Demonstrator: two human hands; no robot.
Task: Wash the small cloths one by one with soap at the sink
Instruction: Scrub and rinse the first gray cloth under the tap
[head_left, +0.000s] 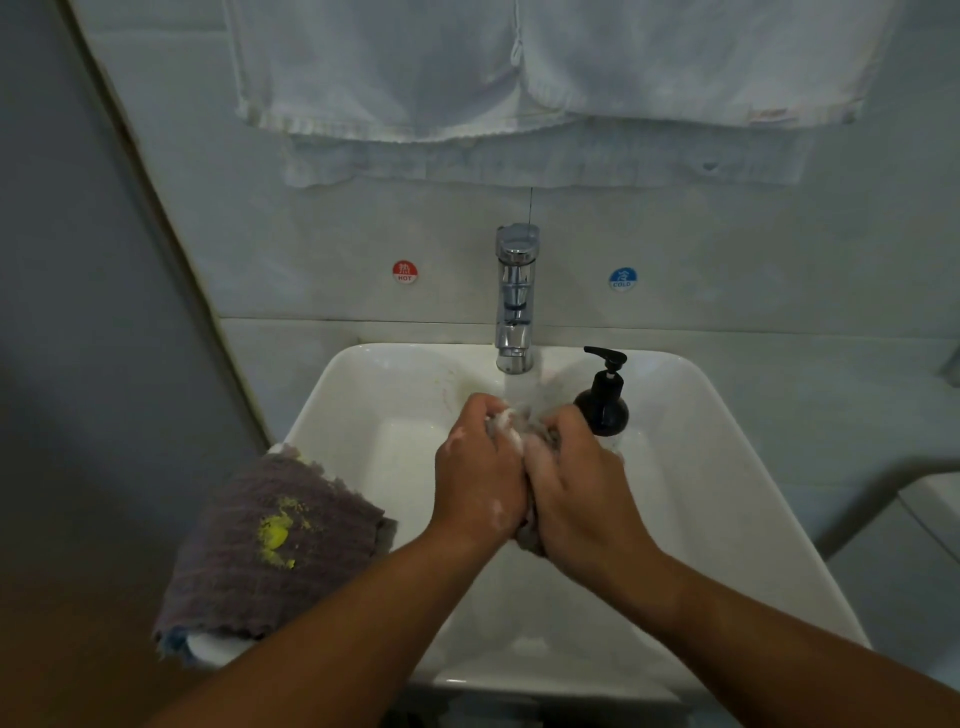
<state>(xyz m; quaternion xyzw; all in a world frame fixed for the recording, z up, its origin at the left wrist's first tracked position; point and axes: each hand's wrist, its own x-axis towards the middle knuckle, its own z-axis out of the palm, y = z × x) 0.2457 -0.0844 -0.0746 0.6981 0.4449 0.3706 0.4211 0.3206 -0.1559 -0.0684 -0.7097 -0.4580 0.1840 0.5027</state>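
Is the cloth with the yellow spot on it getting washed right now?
No, the stained cloth lies on the sink rim while the left hand and right hand scrub a soapy cloth under the tap.

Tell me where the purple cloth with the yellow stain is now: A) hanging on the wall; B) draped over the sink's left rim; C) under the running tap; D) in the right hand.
B: the purple cloth lies draped over the left rim of the sink, untouched, while the left hand and right hand grip a soapy cloth under the tap.
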